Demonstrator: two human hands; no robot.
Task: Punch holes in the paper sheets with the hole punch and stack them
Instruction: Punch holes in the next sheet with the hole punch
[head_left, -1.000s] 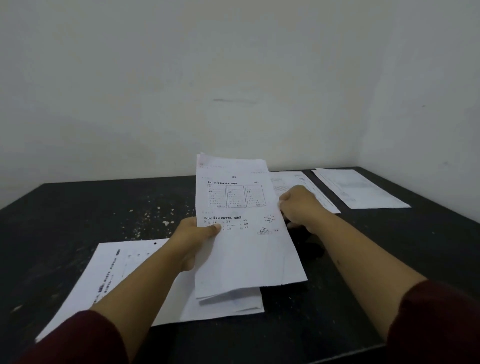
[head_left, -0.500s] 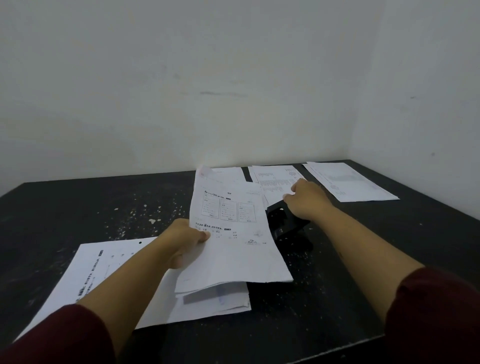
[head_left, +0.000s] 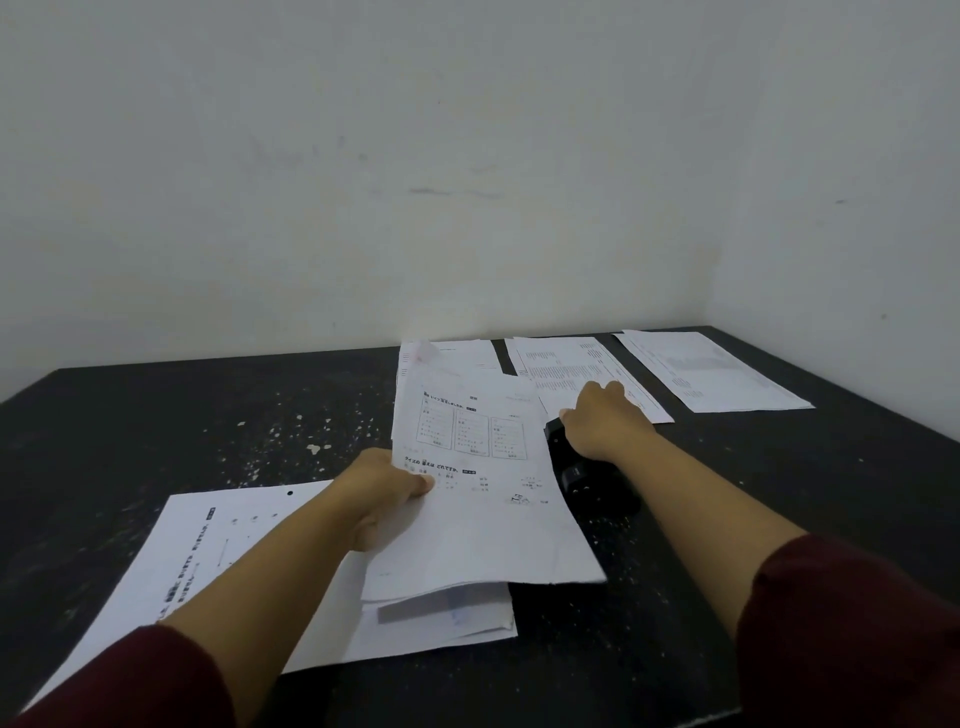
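At the centre of the black desk, the left hand pinches a printed paper sheet by its left edge, thumb on top and fingers curled beneath, holding it tilted above the desk with its far edge raised toward twelve o'clock. Just beside the sheet, at its three o'clock, the right hand rests palm-down on the black hole punch; its fingers bend over the far end of the punch, but whether they grip or merely press cannot be told. Beneath the held sheet, toward seven o'clock, a stack of sheets lies flat, the top one showing a punched hole near its far edge. More sheets lie in a row along the far edge of the desk, from twelve to two o'clock, apparently awaiting punching. White paper flecks speckle the desk at ten o'clock. The held sheet appears to be on its way either into the punch or onto the stack; which cannot be told. If it is to be punched, the edge should be slid fully and squarely into the slot, centred between the two dies, with the right hand steadying the base before bearing straight down on the lever. If it is to be stacked, its holes should be lined up over those below.
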